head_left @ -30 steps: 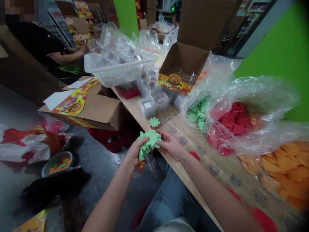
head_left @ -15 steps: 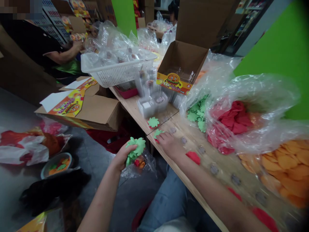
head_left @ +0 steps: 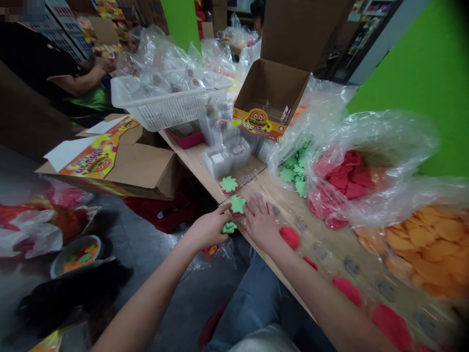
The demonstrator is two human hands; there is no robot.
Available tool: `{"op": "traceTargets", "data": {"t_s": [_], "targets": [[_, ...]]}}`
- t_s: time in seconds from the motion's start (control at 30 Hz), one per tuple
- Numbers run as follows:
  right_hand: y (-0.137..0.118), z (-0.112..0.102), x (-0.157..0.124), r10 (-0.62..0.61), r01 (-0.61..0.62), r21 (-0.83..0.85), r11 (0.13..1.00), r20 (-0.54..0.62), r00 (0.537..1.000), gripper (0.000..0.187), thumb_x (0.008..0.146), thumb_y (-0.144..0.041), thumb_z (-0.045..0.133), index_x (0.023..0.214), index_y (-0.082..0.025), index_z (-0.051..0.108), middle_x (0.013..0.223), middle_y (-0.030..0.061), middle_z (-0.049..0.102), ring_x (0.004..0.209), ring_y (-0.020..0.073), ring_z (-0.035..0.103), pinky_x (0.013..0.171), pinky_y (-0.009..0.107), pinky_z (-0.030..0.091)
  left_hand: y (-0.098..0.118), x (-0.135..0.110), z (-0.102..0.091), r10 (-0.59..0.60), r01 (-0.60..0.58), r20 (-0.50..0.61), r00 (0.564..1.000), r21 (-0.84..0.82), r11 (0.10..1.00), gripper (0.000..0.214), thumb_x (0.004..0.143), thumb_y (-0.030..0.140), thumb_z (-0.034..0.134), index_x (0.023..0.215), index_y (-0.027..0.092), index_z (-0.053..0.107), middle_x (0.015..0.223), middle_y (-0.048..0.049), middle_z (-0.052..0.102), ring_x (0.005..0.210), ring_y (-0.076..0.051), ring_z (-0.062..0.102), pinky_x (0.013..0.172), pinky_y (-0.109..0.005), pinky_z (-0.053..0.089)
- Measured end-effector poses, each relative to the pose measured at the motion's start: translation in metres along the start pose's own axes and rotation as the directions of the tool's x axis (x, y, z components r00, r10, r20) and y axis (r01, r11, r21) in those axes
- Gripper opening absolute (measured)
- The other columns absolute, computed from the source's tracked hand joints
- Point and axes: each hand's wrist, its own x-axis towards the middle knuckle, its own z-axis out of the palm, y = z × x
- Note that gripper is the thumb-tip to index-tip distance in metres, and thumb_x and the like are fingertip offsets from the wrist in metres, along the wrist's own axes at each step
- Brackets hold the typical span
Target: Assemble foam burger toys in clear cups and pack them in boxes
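My left hand [head_left: 208, 228] reaches over the table's near edge, with a small green leaf-shaped cutout [head_left: 229, 227] gripped at its fingers. Its index fingertip touches a second green cutout [head_left: 237, 204], which lies on a red piece. My right hand [head_left: 261, 223] rests flat beside that stack, fingers spread and empty. Just beyond stands another green cutout on red [head_left: 229, 185]. A red cutout [head_left: 289, 237] lies to the right of my right hand. Clear plastic bags hold green cutouts [head_left: 293, 168], crumpled red pieces [head_left: 344, 178] and orange discs [head_left: 421, 247].
Small grey-brown discs [head_left: 301, 225] run in a row along the wooden table [head_left: 252, 183]. Beyond stand clear plastic cases [head_left: 223, 161], a white basket [head_left: 172, 105] and an open burger-printed carton [head_left: 267, 100]. A co-worker's arm [head_left: 78, 83] is at far left.
The green bunch in my left hand has shrunk to one small cutout, and that hand has moved right to the table edge. My right hand has shifted off the green-on-red stack.
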Motion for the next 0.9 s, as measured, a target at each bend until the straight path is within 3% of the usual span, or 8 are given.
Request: {"op": "traceTargets", "data": {"t_s": [0.17,0.4,0.53,0.63,0.7,0.77,0.83,0.9], "targets": [[0.009,-0.006,0.016,0.054,-0.054,0.008,0.999,-0.007,0.999,0.050,0.081,-0.023,0.049,0.130,-0.024,0.042,0.142,0.0101,0.033,0.133,0.0303,0.017,0.103,0.048,0.019,0.005,-0.001,-0.007,0.022,-0.022,-0.016,1.000,0.025,0.999,0.037,0.061,0.013,0.058,0.096,0.025,0.061,0.140,-0.0024,0.038,0.101,-0.028,0.057,0.084,-0.033,0.042],[0.007,0.002,0.008,0.046,-0.044,-0.047,0.998,0.052,0.998,0.053,0.083,-0.025,0.050,0.134,-0.024,0.037,0.144,0.0143,0.028,0.134,0.0348,0.012,0.102,0.054,0.016,0.014,-0.012,0.006,0.017,-0.016,0.041,0.999,-0.030,0.999,0.013,0.059,0.013,0.061,0.070,0.020,0.059,0.138,-0.0035,0.040,0.088,-0.027,0.063,0.078,-0.034,0.045],[-0.008,0.003,-0.005,-0.008,0.009,-0.046,0.999,0.033,0.999,0.046,0.083,-0.018,0.046,0.129,-0.021,0.044,0.145,0.0135,0.026,0.134,0.0337,0.011,0.103,0.056,0.013,0.011,-0.016,-0.001,0.000,-0.025,-0.080,0.997,-0.315,0.949,0.023,0.058,0.012,0.064,0.079,0.020,0.062,0.127,-0.0054,0.052,0.109,-0.028,0.053,0.091,-0.034,0.042],[-0.013,-0.002,-0.009,0.025,-0.025,0.026,0.999,-0.027,0.999,0.046,0.083,-0.015,0.044,0.129,-0.020,0.044,0.143,0.0128,0.030,0.133,0.0328,0.015,0.102,0.057,0.014,0.010,-0.021,-0.004,-0.322,0.115,-0.099,0.941,-0.805,0.583,0.032,0.065,0.021,0.065,0.096,0.017,0.060,0.103,-0.0083,0.065,0.091,-0.023,0.062,0.075,-0.031,0.052],[-0.013,-0.010,-0.013,0.065,-0.049,0.156,0.986,-0.098,0.993,0.046,0.083,-0.013,0.041,0.128,-0.018,0.045,0.136,0.0121,0.040,0.128,0.0277,0.028,0.103,0.048,0.022,0.013,-0.024,0.000,-0.476,0.211,0.117,0.871,-0.966,0.148,0.032,0.070,0.026,0.064,0.098,0.013,0.057,0.085,-0.0090,0.067,0.068,-0.018,0.065,0.057,-0.026,0.054],[-0.013,-0.019,-0.022,0.097,-0.051,0.311,0.949,-0.136,0.986,0.045,0.082,-0.011,0.038,0.126,-0.017,0.048,0.123,0.0101,0.051,0.115,0.0211,0.042,0.099,0.037,0.033,0.019,-0.025,0.009,-0.455,0.280,0.335,0.825,-0.942,-0.186,0.028,0.072,0.024,0.062,0.096,0.010,0.057,0.076,-0.0092,0.068,0.060,-0.016,0.064,0.049,-0.022,0.053],[-0.014,-0.025,-0.032,0.107,-0.048,0.372,0.927,-0.138,0.985,0.044,0.081,-0.011,0.038,0.123,-0.018,0.051,0.116,0.0086,0.055,0.107,0.0192,0.046,0.094,0.033,0.037,0.024,-0.025,0.021,-0.396,0.314,0.438,0.807,-0.886,-0.342,0.025,0.074,0.020,0.060,0.097,0.010,0.056,0.074,-0.0090,0.068,0.059,-0.015,0.065,0.047,-0.020,0.053],[-0.015,-0.024,-0.038,0.095,-0.053,0.300,0.952,-0.128,0.987,0.045,0.082,-0.012,0.039,0.125,-0.020,0.049,0.122,0.0092,0.051,0.113,0.0223,0.041,0.096,0.037,0.035,0.025,-0.026,0.033,-0.386,0.321,0.452,0.804,-0.877,-0.357,0.024,0.075,0.020,0.060,0.096,0.010,0.056,0.073,-0.0093,0.068,0.056,-0.015,0.065,0.046,-0.021,0.053]]}}
